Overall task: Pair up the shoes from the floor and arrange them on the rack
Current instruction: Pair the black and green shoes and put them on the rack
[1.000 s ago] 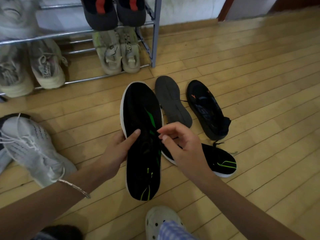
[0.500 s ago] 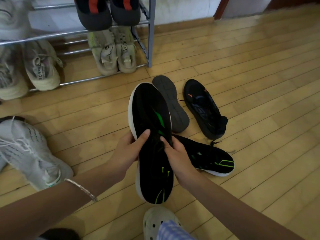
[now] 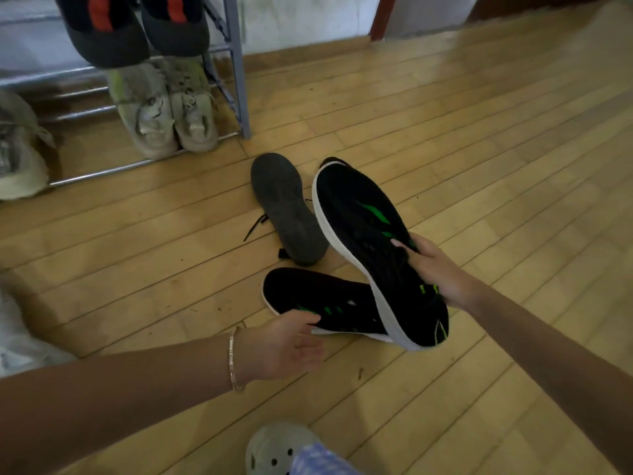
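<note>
My right hand (image 3: 433,269) grips a black shoe with green marks and a white sole rim (image 3: 356,217), held off the floor with its sole facing up. Its matching black-and-green shoe (image 3: 308,296) lies on the wooden floor below, partly under the held one. My left hand (image 3: 287,344) is open, fingertips touching that floor shoe's near edge. A dark grey shoe (image 3: 284,207) lies sole-up just behind. The metal shoe rack (image 3: 236,73) stands at the upper left.
On the rack's bottom bars sit a beige pair (image 3: 164,108) and another pale shoe (image 3: 20,152); a black-and-red pair (image 3: 137,25) sits above. A white sneaker (image 3: 13,334) lies at the left edge. My own foot in a white clog (image 3: 277,447) is at the bottom.
My left hand let go of the held black shoe and dropped to the floor shoe. My right hand carried the held shoe to the right. The view shifted right.
</note>
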A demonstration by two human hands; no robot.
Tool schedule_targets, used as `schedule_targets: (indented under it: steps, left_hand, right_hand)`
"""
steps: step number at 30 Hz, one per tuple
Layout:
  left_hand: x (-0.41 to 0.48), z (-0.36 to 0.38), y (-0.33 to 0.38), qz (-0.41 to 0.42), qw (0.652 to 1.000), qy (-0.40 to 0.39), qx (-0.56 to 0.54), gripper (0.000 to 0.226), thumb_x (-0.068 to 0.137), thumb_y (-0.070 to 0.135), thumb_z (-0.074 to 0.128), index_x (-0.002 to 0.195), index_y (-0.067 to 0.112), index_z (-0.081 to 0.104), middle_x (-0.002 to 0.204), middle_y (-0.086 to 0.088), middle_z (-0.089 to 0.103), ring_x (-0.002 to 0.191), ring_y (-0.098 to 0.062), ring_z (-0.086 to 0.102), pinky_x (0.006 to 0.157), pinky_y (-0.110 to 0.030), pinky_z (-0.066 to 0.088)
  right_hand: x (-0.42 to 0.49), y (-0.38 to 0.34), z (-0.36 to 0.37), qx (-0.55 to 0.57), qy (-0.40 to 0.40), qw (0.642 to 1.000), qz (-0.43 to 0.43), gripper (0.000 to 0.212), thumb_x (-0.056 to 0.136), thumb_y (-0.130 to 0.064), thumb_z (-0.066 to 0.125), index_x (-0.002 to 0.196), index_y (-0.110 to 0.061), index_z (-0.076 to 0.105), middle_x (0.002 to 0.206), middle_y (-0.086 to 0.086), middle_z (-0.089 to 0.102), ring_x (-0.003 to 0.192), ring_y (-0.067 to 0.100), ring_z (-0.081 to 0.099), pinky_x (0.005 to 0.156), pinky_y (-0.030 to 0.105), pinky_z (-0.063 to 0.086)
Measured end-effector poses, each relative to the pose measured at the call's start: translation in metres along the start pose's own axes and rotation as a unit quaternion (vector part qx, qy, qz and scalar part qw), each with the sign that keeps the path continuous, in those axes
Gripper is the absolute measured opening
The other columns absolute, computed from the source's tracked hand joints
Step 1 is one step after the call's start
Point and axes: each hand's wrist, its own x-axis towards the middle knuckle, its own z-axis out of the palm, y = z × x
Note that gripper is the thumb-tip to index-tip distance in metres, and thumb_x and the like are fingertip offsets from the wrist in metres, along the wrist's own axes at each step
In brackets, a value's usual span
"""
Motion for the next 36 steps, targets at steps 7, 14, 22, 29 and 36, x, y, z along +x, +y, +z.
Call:
schedule_targets:
  steps: [7,14,22,29,36]
  left_hand:
    - [0.015,0.018,-0.013,-0.026,1.0,0.003,-0.006,0.027,0.09,0.019,0.055,0.11,0.005,0.043,0.111,-0.017,0.055,0.103,-0.028,0.053,0.093,-0.037,0.044]
    - [0.026,0.026,-0.026,0.058,0.99,0.003,-0.129,0.026,0.088,0.007,0.054,0.114,0.005,0.057,0.101,-0.008,0.057,0.1,-0.021,0.053,0.089,-0.034,0.047]
    - [0.025,0.039,-0.012,0.193,0.967,0.091,-0.141,0.033,0.08,0.013,0.071,0.109,0.002,0.06,0.107,-0.016,0.066,0.1,-0.028,0.064,0.086,-0.039,0.055]
    - [-0.031,-0.032,0.006,0.295,0.934,0.162,-0.119,0.027,0.091,0.014,0.05,0.117,0.023,0.052,0.114,-0.006,0.063,0.1,-0.025,0.061,0.074,-0.035,0.052]
    - [-0.129,-0.128,0.079,0.34,0.894,0.284,-0.062,0.028,0.098,0.002,0.033,0.093,-0.013,0.057,0.067,-0.026,0.06,0.064,-0.024,0.054,0.058,-0.018,0.049]
  right_hand:
    - [0.043,0.012,-0.009,-0.076,-0.088,0.988,0.105,0.033,0.097,-0.033,0.045,0.128,-0.022,0.054,0.105,-0.004,0.065,0.094,0.014,0.063,0.082,0.025,0.051]
    - [0.046,0.023,0.012,-0.093,-0.091,0.982,0.14,0.034,0.096,-0.032,0.047,0.124,-0.016,0.058,0.099,0.002,0.067,0.092,0.019,0.063,0.085,0.032,0.05]
    - [0.028,0.02,0.018,-0.044,-0.096,0.984,0.146,0.025,0.097,-0.029,0.045,0.114,-0.02,0.061,0.092,-0.002,0.067,0.081,0.014,0.065,0.068,0.023,0.052]
    - [0.0,-0.001,0.028,0.038,-0.073,0.99,0.115,0.017,0.094,-0.027,0.05,0.096,-0.025,0.067,0.083,-0.004,0.072,0.072,0.009,0.07,0.061,0.021,0.051]
    - [-0.011,-0.06,0.089,0.074,-0.09,0.991,0.058,0.017,0.09,-0.038,0.054,0.103,-0.035,0.062,0.084,-0.012,0.076,0.077,0.006,0.071,0.065,0.023,0.047]
